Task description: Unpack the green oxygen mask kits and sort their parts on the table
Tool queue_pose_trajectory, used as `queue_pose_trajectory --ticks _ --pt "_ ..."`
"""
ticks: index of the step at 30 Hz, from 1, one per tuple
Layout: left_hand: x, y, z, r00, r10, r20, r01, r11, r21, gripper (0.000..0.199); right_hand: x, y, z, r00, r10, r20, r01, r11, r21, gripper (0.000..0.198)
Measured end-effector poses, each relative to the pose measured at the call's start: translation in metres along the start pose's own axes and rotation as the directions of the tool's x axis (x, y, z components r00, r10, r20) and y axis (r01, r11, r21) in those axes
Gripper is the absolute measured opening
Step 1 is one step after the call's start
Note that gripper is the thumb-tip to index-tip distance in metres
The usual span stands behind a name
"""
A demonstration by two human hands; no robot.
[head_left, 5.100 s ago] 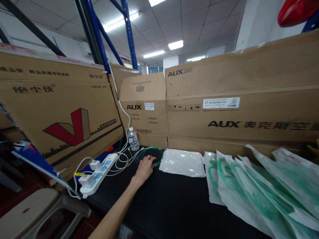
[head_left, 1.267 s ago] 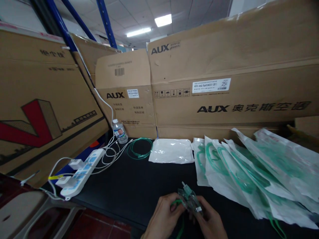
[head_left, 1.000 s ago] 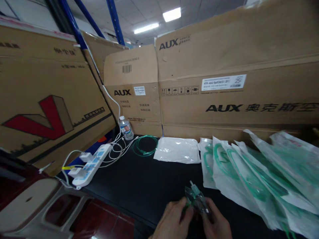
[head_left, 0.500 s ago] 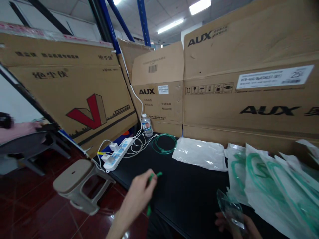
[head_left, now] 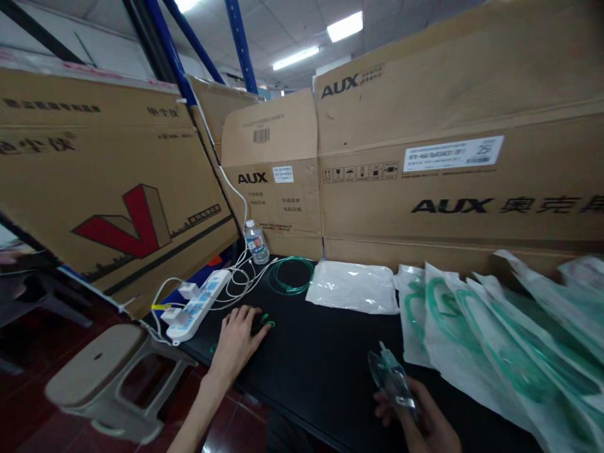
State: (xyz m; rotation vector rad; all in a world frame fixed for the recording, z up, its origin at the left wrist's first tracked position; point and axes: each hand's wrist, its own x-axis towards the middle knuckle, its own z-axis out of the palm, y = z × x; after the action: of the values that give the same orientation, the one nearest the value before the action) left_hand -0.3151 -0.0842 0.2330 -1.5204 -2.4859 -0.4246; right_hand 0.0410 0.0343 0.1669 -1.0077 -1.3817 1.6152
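My left hand [head_left: 237,338] rests palm down on the black tabletop [head_left: 325,358], its thumb apart from the fingers. A thin green cord [head_left: 267,322] shows between thumb and fingers, and a bit of green also appears by the wrist. Part of that cord is hidden beneath the hand. My right hand [head_left: 425,412], low at the right, is closed around a clear plastic oxygen mask [head_left: 395,385] whose pale green connector points up and away. To the right of this hand lie several white-and-clear pouches [head_left: 472,333] with green tubing inside.
A coil of green tubing [head_left: 293,277] lies beside a white packet [head_left: 353,288] at the back. Farther left are a power strip [head_left: 201,308] with white cables and a water bottle [head_left: 257,244]. Cardboard panels [head_left: 368,207] wall the table; a stool [head_left: 99,365] stands left.
My left hand has come down onto the tabletop, farther left, laying the green cord there. My right hand has risen slightly with the mask. The view has turned to the right.
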Motion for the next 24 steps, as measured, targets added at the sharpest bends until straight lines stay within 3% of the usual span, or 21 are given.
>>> queue_pose_trajectory --ticks 3,5,6,8,10,12,15,17,20,24 --pt "-0.001 0.026 0.001 0.997 0.01 -0.082 -0.017 0.996 -0.09 0.036 -0.004 -0.007 0.011 1.0 -0.008 -0.028 0.009 1.0 0.024 0.051" --pt "-0.008 0.062 0.0 0.995 0.021 -0.093 -0.048 0.954 -0.297 0.032 -0.005 -0.008 0.017 0.995 -0.02 -0.101 0.025 0.998 0.05 0.052" --pt "-0.013 0.084 0.001 0.997 0.022 -0.072 -0.053 0.887 -0.458 0.028 -0.006 -0.007 0.018 0.992 -0.025 -0.126 0.032 0.998 0.056 0.053" --pt "-0.027 0.132 0.005 0.992 0.086 0.094 0.003 0.719 -0.695 0.023 -0.006 -0.002 0.018 0.993 -0.024 -0.119 0.029 0.999 0.043 0.056" --pt "-0.041 0.174 0.014 0.966 0.143 0.213 0.095 0.573 -0.814 0.023 -0.007 0.003 0.016 0.994 -0.025 -0.104 0.027 1.0 0.014 0.061" --pt "-0.051 0.2 0.03 0.937 0.123 0.326 0.257 0.388 -0.885 0.029 -0.008 0.007 0.016 0.989 -0.039 -0.146 0.039 0.999 -0.008 0.065" --pt "-0.054 0.211 0.053 0.91 0.065 0.41 0.404 0.095 -0.91 0.04 -0.01 0.011 0.021 0.984 -0.056 -0.167 0.056 0.998 -0.006 0.065" --pt "-0.051 0.206 0.061 0.916 0.046 0.399 0.4 -0.013 -0.916 0.049 -0.01 0.013 0.026 0.99 -0.074 -0.122 0.077 0.997 0.014 0.064" --pt "-0.045 0.194 0.06 0.922 0.082 0.377 0.382 -0.042 -0.923 0.054 -0.009 0.014 0.031 0.99 -0.131 -0.043 0.132 0.991 0.022 0.066" --pt "-0.038 0.185 0.049 0.902 0.138 0.408 0.41 0.014 -0.912 0.053 -0.012 0.009 0.031 0.985 -0.169 0.021 0.168 0.984 0.05 0.066"
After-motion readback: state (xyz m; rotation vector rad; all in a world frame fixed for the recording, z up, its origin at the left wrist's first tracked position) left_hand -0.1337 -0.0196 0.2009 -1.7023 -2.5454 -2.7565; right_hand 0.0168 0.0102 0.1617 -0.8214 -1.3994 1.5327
